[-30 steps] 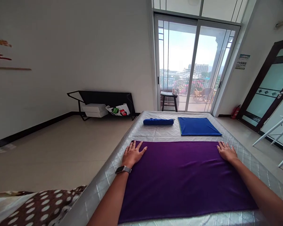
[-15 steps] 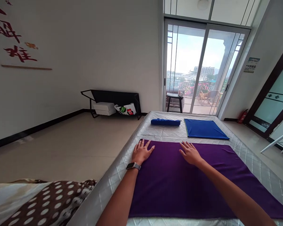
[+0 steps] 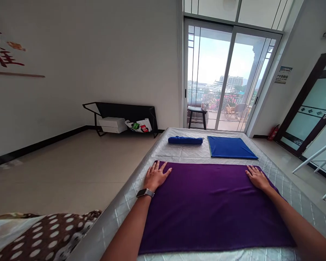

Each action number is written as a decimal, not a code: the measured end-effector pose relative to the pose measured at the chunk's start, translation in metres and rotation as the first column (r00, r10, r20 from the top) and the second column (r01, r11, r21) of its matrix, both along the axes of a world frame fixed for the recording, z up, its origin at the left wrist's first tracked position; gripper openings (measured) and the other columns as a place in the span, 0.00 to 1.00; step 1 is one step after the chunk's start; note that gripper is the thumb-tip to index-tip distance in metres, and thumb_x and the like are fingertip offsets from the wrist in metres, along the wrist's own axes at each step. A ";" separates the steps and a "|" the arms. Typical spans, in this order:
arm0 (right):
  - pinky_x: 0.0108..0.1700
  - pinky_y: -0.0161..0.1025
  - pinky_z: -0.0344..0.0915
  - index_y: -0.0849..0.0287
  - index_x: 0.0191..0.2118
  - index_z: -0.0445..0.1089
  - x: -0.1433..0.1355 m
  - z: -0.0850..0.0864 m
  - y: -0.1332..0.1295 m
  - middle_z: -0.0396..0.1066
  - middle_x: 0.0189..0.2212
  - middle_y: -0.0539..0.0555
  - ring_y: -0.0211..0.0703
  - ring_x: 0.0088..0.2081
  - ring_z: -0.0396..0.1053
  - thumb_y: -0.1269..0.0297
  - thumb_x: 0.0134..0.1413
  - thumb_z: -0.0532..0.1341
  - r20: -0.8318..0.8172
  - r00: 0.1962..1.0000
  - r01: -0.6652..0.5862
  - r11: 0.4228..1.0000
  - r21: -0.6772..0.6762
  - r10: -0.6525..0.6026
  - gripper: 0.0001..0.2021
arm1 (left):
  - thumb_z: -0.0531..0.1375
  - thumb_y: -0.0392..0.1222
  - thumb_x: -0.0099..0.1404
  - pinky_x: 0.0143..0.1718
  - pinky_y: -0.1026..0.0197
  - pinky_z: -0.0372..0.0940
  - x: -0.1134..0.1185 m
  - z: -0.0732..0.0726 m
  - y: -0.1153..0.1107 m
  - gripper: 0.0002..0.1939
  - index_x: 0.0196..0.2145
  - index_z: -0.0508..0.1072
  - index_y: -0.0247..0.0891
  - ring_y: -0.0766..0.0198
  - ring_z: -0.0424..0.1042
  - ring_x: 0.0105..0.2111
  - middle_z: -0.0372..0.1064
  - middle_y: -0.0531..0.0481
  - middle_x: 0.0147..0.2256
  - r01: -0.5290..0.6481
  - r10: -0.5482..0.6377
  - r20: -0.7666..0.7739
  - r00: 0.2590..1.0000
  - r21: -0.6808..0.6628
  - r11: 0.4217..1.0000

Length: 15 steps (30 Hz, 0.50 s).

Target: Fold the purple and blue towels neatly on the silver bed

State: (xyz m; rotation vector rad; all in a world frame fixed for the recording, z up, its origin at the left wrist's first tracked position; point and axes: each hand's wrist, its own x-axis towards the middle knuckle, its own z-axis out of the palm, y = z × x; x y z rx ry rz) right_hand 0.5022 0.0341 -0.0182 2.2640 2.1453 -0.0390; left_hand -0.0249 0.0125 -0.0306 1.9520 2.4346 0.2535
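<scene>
A purple cloth lies spread out on a silvery quilted mattress. My left hand, with a watch on its wrist, rests flat on the cloth's far left corner, fingers spread. Near the far right corner, my right hand presses flat on the cloth with its fingers stretched out. Slight creases run across the cloth's right half. Beyond it on the mattress lie a rolled blue cloth and a flat folded blue cloth.
Left of the mattress is a tiled floor, with a brown polka-dot blanket at the lower left. A black rack holding a white box and a bag stands by the wall. Behind are glass sliding doors and a stool.
My right hand has slid rightward along the cloth's far edge to near its right corner. My left hand stays on the left corner. The view has turned slightly right.
</scene>
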 end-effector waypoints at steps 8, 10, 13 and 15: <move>0.69 0.54 0.48 0.60 0.72 0.48 0.035 -0.003 -0.003 0.49 0.71 0.58 0.51 0.71 0.47 0.55 0.69 0.37 0.011 0.991 0.131 0.990 0.057 -0.132 0.31 | 0.44 0.63 0.71 0.67 0.45 0.47 -0.001 0.001 -0.001 0.35 0.69 0.55 0.45 0.48 0.50 0.69 0.50 0.40 0.70 0.005 -0.005 -0.020 1.000 -0.008 1.000; 0.69 0.56 0.48 0.60 0.72 0.48 0.029 0.002 -0.005 0.49 0.71 0.59 0.52 0.71 0.47 0.55 0.69 0.38 0.039 0.987 0.153 0.987 0.048 -0.155 0.31 | 0.44 0.63 0.71 0.67 0.46 0.46 -0.001 0.000 0.000 0.35 0.69 0.54 0.45 0.49 0.49 0.69 0.50 0.39 0.70 0.005 -0.005 -0.027 1.000 -0.008 1.000; 0.68 0.60 0.46 0.62 0.69 0.56 0.014 0.013 -0.010 0.53 0.69 0.61 0.55 0.70 0.47 0.60 0.69 0.40 0.130 0.976 0.160 0.982 0.102 -0.173 0.29 | 0.45 0.62 0.71 0.68 0.47 0.46 0.000 -0.002 0.001 0.35 0.69 0.54 0.44 0.50 0.48 0.70 0.48 0.39 0.70 0.005 -0.005 -0.025 1.000 0.000 1.000; 0.68 0.61 0.44 0.65 0.67 0.60 -0.009 0.019 -0.013 0.55 0.68 0.63 0.56 0.70 0.48 0.65 0.67 0.41 0.183 0.975 0.093 0.979 0.182 -0.127 0.28 | 0.45 0.63 0.71 0.68 0.47 0.46 0.000 -0.004 0.001 0.35 0.69 0.54 0.44 0.50 0.48 0.70 0.49 0.40 0.70 0.007 -0.007 -0.022 1.000 0.010 1.000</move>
